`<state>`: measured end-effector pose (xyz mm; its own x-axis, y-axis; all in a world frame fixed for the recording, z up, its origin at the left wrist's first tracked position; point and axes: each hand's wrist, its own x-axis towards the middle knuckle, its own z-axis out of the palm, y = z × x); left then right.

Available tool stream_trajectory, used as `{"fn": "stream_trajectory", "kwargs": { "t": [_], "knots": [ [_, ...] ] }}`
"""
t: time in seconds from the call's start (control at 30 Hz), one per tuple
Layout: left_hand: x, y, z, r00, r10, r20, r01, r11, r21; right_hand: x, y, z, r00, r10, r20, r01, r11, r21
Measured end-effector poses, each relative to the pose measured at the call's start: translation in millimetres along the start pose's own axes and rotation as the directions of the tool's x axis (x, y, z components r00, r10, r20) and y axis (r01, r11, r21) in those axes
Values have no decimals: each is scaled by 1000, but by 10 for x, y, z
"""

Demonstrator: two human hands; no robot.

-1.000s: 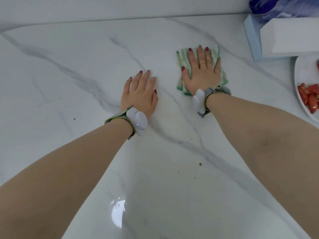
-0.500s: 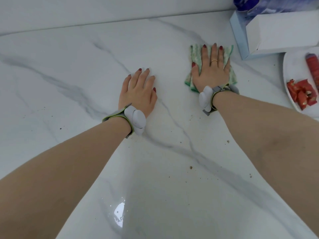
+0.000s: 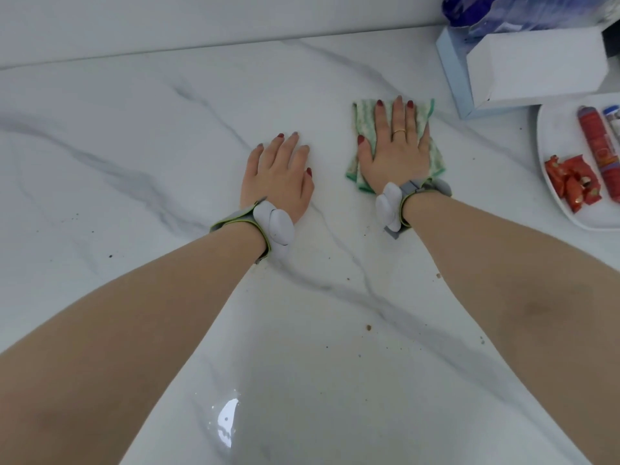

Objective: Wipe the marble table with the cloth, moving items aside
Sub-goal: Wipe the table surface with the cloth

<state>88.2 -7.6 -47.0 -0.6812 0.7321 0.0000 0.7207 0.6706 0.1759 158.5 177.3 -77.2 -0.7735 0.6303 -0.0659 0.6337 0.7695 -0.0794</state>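
A folded green-and-white cloth lies flat on the white marble table. My right hand presses down on it with straight fingers and covers most of it. To its left, my left hand rests flat on the bare marble, palm down, holding nothing. Small brown crumbs are scattered on the marble nearer to me, between and beside my forearms.
A white box leans against a light blue box at the back right, with a blue plastic bag behind them. A white plate at the right edge holds red wrapped sweets and a red tube. A wall runs along the back.
My right hand has slid the cloth first right towards the boxes, then slightly back towards me and left. The left hand stays flat in place.
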Motion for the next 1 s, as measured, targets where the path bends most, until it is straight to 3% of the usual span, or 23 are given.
{"fn": "stream_trajectory", "kwargs": {
  "t": [0.1,0.27,0.57,0.83,1.0],
  "knots": [
    [78,-10,50,1000,22,-18,-21,1000,6,333,-120,-21,999,-19,47,19,1000,-6],
    [248,-25,95,998,16,-67,-16,1000,5,727,-138,-88,997,-79,3,79,997,4],
    [486,101,127,996,1,-93,-6,999,-53,1241,65,-156,999,-45,0,45,998,43],
    [300,70,140,996,39,-77,-42,998,-40,983,168,-164,997,77,-27,-76,996,39],
    [34,14,134,988,125,-92,-119,991,64,416,263,-135,997,81,-7,-81,996,25]
  ]
}}
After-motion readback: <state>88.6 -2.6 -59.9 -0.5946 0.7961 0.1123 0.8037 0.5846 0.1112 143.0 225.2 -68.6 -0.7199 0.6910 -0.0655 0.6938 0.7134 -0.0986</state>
